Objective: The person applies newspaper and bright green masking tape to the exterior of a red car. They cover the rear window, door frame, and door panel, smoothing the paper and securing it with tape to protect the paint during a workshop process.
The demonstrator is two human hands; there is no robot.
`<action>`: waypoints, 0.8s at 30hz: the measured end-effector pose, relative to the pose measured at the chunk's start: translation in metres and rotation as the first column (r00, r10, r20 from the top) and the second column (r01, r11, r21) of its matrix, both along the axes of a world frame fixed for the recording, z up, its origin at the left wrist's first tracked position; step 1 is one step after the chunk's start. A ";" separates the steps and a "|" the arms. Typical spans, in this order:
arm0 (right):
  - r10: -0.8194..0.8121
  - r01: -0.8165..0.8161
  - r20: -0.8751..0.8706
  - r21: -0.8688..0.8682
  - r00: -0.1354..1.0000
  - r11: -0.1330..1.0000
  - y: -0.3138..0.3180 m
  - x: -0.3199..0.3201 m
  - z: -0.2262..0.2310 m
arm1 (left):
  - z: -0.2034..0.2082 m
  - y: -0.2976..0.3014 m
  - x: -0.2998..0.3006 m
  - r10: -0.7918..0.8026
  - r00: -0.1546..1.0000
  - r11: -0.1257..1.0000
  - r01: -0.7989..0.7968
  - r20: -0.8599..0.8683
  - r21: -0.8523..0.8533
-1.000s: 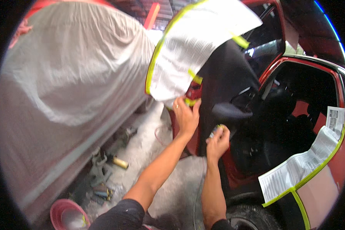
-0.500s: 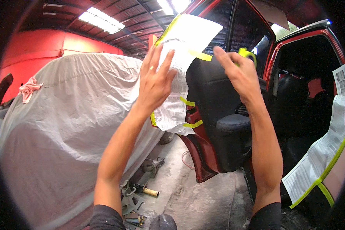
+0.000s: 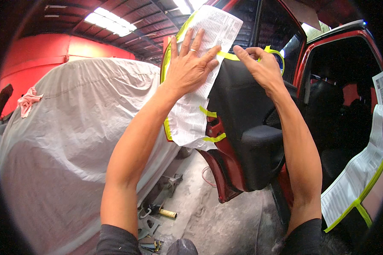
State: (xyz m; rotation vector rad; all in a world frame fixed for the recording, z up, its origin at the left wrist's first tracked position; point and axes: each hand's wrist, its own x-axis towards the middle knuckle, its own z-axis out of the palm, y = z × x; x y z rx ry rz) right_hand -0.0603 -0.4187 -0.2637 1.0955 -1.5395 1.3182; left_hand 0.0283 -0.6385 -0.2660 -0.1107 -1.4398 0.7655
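A printed newspaper sheet [image 3: 219, 27] covers the edge of an open red car door [image 3: 230, 163] with a black inner panel [image 3: 230, 93]. Yellow masking tape runs down the sheet's left edge, and short yellow strips [image 3: 215, 138] cross its right edge lower down. My left hand [image 3: 189, 70] lies flat on the paper with fingers spread, the index fingertip by one end of a tape strip [image 3: 229, 56]. That strip stretches over to my right hand [image 3: 264, 70], whose thumb and fingers pinch it. Partly behind the right hand shows the yellow tape roll [image 3: 281, 57].
A vehicle under a pale cover [image 3: 81, 123] stands close on the left, with a pink rag [image 3: 29, 101] on it. At right, more taped newspaper [image 3: 357, 174] hangs by the open door frame. Metal parts and a yellowish tube [image 3: 168, 213] lie on the concrete floor.
My left hand has shifted right and flattened onto the paper, close to the tape strip. The sheet's top now faces me more fully. My right hand has moved slightly right, with the tape roll.
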 end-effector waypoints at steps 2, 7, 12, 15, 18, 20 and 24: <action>0.059 -0.060 0.015 0.077 0.998 0.995 -0.003 0.001 0.006 | 0.003 0.001 -0.001 -0.027 1.000 1.000 0.027 0.004 0.007; 0.126 -0.127 -0.024 -0.003 0.992 0.992 -0.025 -0.031 0.010 | 0.016 0.015 0.002 -0.059 0.998 0.998 0.059 0.010 -0.005; 0.210 -0.223 0.206 0.038 0.956 0.974 -0.032 -0.030 0.002 | 0.019 0.017 0.001 -0.063 0.997 0.997 0.064 0.041 -0.033; 0.258 -0.269 0.255 0.011 0.932 0.963 -0.024 -0.028 0.007 | 0.018 0.031 -0.003 -0.066 0.986 0.997 0.070 0.155 -0.021; 0.009 -0.107 0.350 0.263 0.937 0.959 -0.018 -0.037 0.028 | 0.018 0.042 -0.001 -0.003 0.963 0.999 -0.008 0.270 0.040; -0.133 0.135 -0.028 0.176 0.991 0.975 -0.017 -0.038 0.027 | 0.020 0.046 0.005 0.037 0.937 0.991 -0.078 0.346 0.105; -0.123 0.117 -0.050 -0.104 0.991 0.988 0.020 -0.014 0.022 | 0.022 0.054 0.004 -0.339 0.906 0.939 0.307 0.254 0.156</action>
